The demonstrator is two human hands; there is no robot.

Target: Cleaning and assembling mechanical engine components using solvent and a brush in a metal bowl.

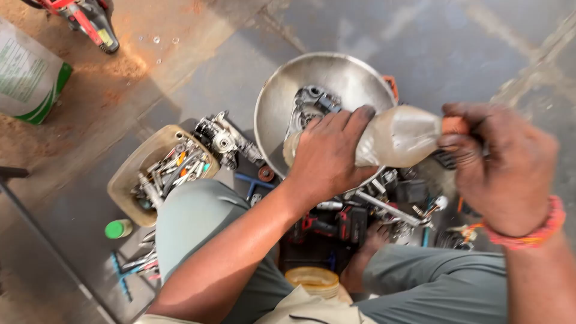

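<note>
At the far left lies a white sack with a green end and green print, on sandy ground. Lower, a small green cap stands beside a beige tray full of small metal tools. Right of the tray sits a grey engine part, and then a big steel bowl with another metal part inside.

Over the bowl, the left hand is wrapped firmly around the body of a clear plastic bottle, which lies almost level and holds a cloudy pale liquid. The right hand pinches the orange cap at the neck with closed fingers.

The bottle looks light and soft; its thin wall probably gives way under pressure, and it may be oily and slippery, so the wide middle seems the best place to hold it, as the left hand does. No label shows on it. On the right wrist is an orange-red thread band.
</note>
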